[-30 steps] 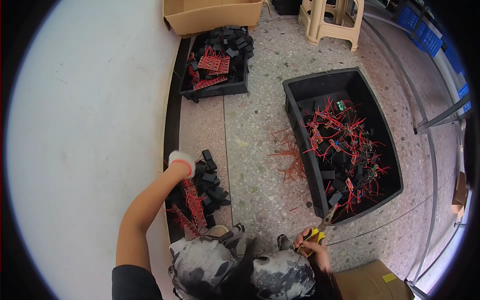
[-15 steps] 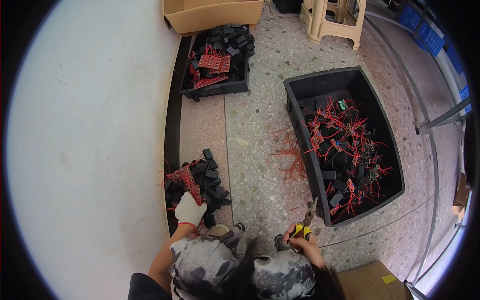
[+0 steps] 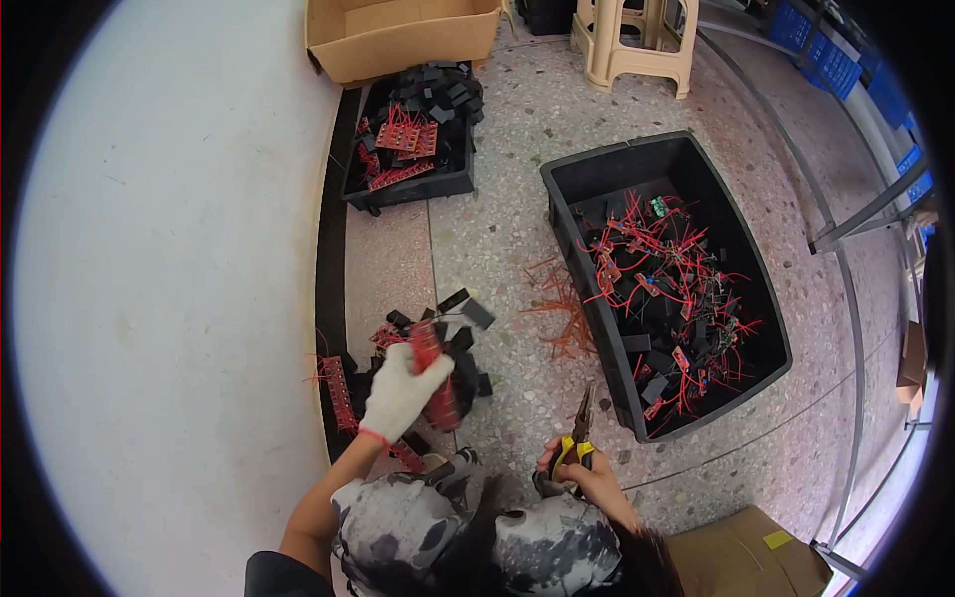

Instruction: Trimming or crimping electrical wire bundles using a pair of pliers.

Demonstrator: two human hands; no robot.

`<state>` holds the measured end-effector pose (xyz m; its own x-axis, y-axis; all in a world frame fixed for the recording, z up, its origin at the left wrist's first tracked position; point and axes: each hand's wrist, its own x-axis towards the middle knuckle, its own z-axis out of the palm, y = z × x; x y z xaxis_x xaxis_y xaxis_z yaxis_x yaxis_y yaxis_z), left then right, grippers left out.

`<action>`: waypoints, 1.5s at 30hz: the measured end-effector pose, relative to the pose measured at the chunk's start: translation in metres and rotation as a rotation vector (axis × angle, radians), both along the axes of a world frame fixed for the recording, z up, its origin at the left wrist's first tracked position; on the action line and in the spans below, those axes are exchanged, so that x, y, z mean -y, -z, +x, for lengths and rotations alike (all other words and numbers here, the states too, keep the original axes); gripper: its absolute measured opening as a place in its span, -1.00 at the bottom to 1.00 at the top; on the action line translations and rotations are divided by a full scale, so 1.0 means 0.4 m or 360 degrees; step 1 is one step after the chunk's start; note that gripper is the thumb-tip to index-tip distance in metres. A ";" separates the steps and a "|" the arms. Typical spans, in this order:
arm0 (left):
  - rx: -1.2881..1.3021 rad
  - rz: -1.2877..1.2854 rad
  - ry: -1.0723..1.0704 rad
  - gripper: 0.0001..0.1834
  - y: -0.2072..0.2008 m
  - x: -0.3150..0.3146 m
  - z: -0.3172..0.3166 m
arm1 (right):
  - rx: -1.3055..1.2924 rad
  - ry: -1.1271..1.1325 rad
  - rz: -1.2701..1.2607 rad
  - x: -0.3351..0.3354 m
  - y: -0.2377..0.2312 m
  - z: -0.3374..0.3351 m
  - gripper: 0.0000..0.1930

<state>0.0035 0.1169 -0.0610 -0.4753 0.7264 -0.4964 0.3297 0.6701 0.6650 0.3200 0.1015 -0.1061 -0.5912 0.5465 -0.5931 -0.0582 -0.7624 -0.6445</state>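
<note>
My left hand [image 3: 400, 396], in a white knitted glove, is closed on a red circuit board panel [image 3: 442, 398], which is smeared by motion. Small black boxes [image 3: 477, 314] hang or swing beside the panel, some apparently on wires. Beneath it lies a floor pile of black boxes [image 3: 460, 340] and red boards, with another red board strip [image 3: 339, 394] near the wall. Bare and low in the view, my right hand [image 3: 589, 480] grips long-nose pliers [image 3: 582, 423] with yellow and black handles. Their jaws point up and away from me.
On the right stands a large black bin [image 3: 600, 338] of wired boards and black boxes. Cut red wires [image 3: 560, 306] lie beside it. Farther off are a smaller black tray [image 3: 428, 186], a cardboard box [image 3: 403, 45] and a beige stool [image 3: 637, 70]. A white wall [image 3: 179, 298] borders the left.
My left hand has lifted a red panel from the pile and moved it right, with black boxes swinging along. The pliers stay in my right hand. The whole view has shifted slightly.
</note>
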 end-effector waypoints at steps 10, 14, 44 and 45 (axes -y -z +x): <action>-0.1325 0.0058 0.2072 -0.63 0.084 -0.191 0.083 | 0.0147 0.0242 -0.0021 0.030 0.002 0.065 -0.57; -0.1556 0.1028 0.3066 -0.57 0.230 -0.245 0.067 | 0.0093 0.0265 -0.0030 0.039 0.016 0.064 -0.57; 0.0372 0.0598 0.1490 -0.67 -0.168 -0.405 0.467 | 0.0619 0.0307 0.0583 -0.167 -0.196 0.252 -0.73; 0.0427 0.0630 0.1495 -0.67 -0.164 -0.412 0.482 | 0.0645 0.0316 0.0580 -0.169 -0.198 0.262 -0.73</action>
